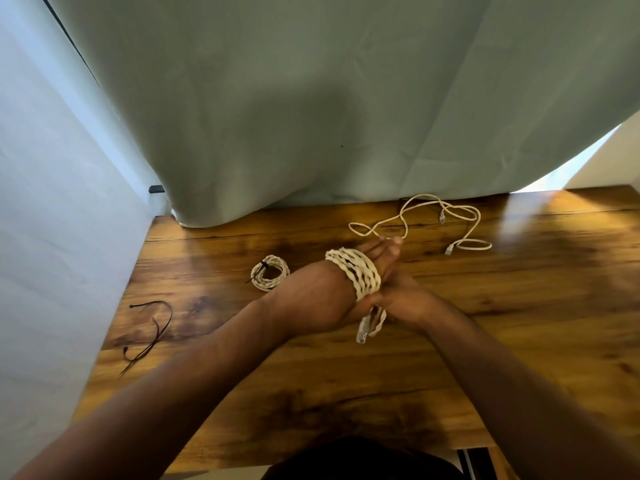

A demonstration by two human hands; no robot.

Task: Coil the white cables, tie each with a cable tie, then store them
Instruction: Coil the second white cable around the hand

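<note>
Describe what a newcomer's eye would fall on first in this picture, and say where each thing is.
At the middle of the wooden table, a twisted white cable is wound around the straight fingers of the left hand, while the right hand holds it near its dangling plug. A tied coil lies to the left, a loose cable sprawls behind, and black cable ties sit near the left edge.

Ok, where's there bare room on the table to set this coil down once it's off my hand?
Bare wood: the right side of the table, past the loose white cable, and the middle of the near edge. Crowded: the tied coil beside your left hand, the black cable ties at the left edge, the loose cable along the back.
</note>
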